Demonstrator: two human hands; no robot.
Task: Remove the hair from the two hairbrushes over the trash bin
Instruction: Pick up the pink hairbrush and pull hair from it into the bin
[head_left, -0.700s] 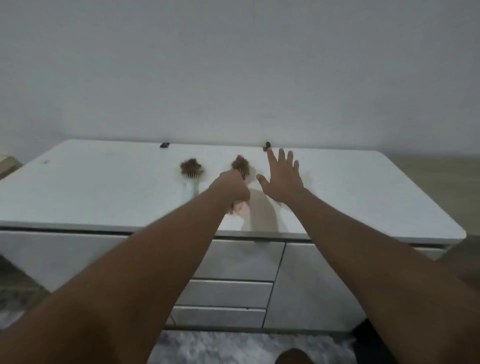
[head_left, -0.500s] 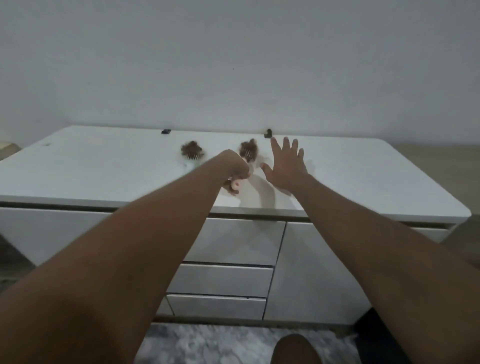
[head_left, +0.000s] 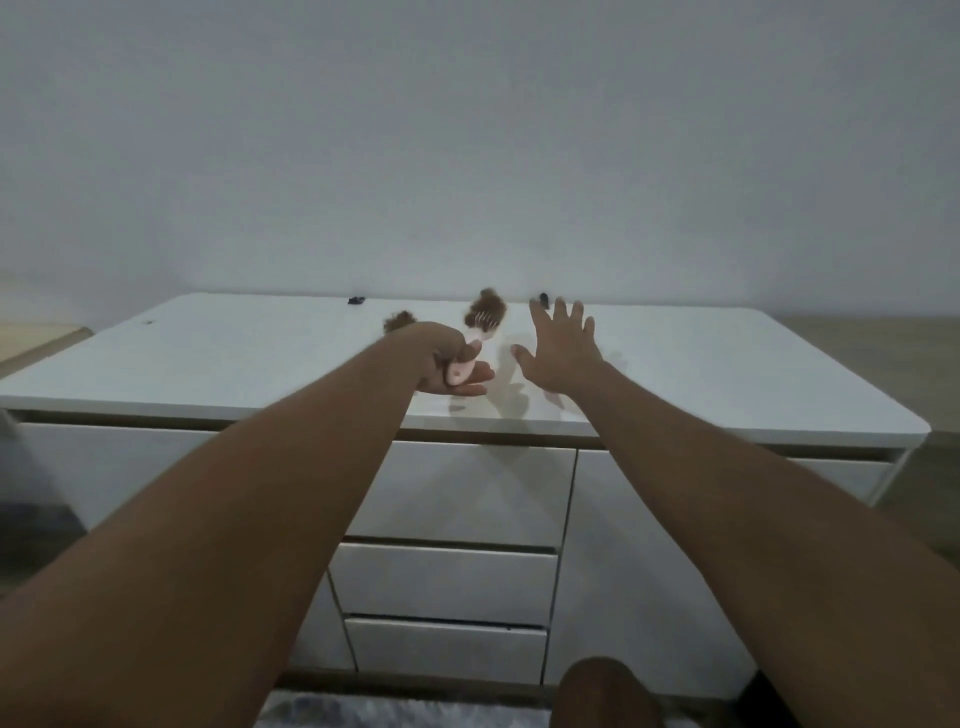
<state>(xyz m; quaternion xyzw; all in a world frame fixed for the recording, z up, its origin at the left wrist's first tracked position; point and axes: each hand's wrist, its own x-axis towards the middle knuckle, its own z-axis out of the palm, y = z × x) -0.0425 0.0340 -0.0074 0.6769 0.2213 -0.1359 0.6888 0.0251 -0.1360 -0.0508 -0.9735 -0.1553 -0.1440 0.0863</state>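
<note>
My left hand (head_left: 447, 364) grips the pale pink handle of a hairbrush (head_left: 485, 317) and holds it tilted up above the white cabinet top (head_left: 249, 358). Its bristle head carries a clump of brown hair. The second hairbrush (head_left: 399, 321), also full of brown hair, lies on the cabinet top just behind my left wrist, which hides most of it. My right hand (head_left: 561, 345) hovers to the right of the lifted brush, fingers spread and holding nothing. No trash bin is in view.
The cabinet has drawers (head_left: 457, 577) below its front edge. Two small dark objects (head_left: 356, 300) (head_left: 543, 299) sit at the back edge by the wall. A knee (head_left: 602, 691) and a grey rug (head_left: 363, 712) show at the bottom.
My left hand has raised the pink-handled brush off the cabinet top and turned its palm up. The view has pulled back and tilted up. My right hand stays spread beside it.
</note>
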